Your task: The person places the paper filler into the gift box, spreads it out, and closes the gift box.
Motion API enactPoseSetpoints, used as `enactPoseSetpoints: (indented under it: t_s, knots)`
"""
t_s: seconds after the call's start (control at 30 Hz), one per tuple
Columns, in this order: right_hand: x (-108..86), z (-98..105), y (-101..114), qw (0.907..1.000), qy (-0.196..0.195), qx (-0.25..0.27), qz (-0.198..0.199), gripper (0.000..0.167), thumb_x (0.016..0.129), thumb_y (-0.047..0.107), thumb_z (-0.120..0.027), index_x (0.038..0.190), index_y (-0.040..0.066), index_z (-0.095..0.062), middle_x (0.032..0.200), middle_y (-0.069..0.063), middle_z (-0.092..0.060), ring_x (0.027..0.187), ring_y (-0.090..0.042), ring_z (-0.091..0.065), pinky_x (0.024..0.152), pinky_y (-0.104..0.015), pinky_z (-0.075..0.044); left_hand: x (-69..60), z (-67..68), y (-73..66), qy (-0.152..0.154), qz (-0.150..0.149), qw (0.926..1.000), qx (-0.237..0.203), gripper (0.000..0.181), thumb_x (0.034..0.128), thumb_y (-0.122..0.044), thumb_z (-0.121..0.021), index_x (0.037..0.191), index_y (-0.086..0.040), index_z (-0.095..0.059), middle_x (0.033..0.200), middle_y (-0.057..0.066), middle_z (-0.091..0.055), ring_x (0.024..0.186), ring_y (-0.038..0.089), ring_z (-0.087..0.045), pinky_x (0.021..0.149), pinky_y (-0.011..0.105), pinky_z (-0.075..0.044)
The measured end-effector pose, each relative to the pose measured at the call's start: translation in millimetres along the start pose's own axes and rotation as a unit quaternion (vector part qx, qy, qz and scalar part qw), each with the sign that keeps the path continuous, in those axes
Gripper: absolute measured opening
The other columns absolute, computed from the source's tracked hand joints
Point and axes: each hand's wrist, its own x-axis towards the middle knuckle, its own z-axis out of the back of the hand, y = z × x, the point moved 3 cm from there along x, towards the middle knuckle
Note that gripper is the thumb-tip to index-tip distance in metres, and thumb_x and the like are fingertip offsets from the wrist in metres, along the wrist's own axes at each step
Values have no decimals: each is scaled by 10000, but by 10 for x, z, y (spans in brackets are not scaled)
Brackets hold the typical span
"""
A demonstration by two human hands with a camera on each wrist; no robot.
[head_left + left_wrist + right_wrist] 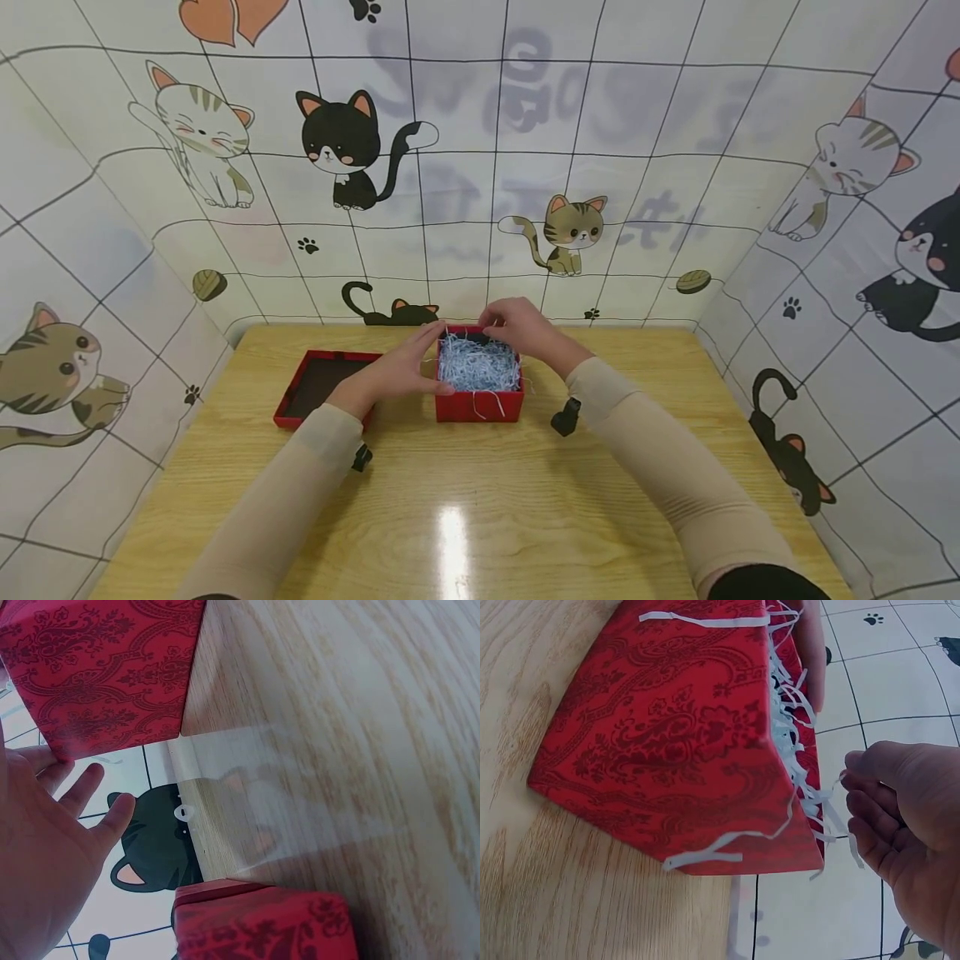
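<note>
A red patterned box stands uncovered on the table, filled with pale blue-white shredded paper. My left hand rests along the box's left side, thumb near the front corner and fingers stretched toward the back. In the left wrist view the same hand has its fingers spread against the patterned wall. Over the back right rim is my right hand. In the right wrist view the right hand has curled fingers, with thumb and forefinger pinching a thin paper strip. Loose strips hang over the box's rim.
The red lid with a dark inside lies left of the box, partly behind the left hand. The wooden table ends at a wall cloth printed with cats.
</note>
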Motion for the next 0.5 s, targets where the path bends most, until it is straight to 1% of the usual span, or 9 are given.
enactPoseSetpoints:
  t_s: [0.13, 0.3, 0.5]
  knots:
    - [-75, 82, -71, 9997, -220, 7, 143, 175, 1072, 139, -754, 1213, 48, -801, 1093, -58, -765, 991, -253, -678, 880, -408, -609, 8, -7, 14, -15, 9, 10000, 35, 1291, 831, -654, -891, 1801, -268, -132, 1859, -3, -96, 1698, 333, -137, 1305, 653, -253]
    - [-272, 279, -233, 9982, -569, 91, 142, 151, 1068, 154, -765, 1185, 67, -801, 1109, -63, -759, 991, -261, -676, 821, -423, -603, 13, -13, 20, -9, -58, 10000, 68, 1291, 843, -648, -889, 1801, -225, -135, 1860, 13, -90, 1700, 345, -121, 1305, 667, -240]
    - [-561, 535, -571, 9959, -851, 176, -245, 114, 1078, 166, -752, 1151, 87, -791, 1097, -74, -749, 981, -268, -678, 790, -437, -573, -2, -12, 26, 1, 10, 10000, -10, 1287, 839, -647, -893, 1801, -249, -137, 1859, 6, -85, 1702, 352, -114, 1290, 700, -242]
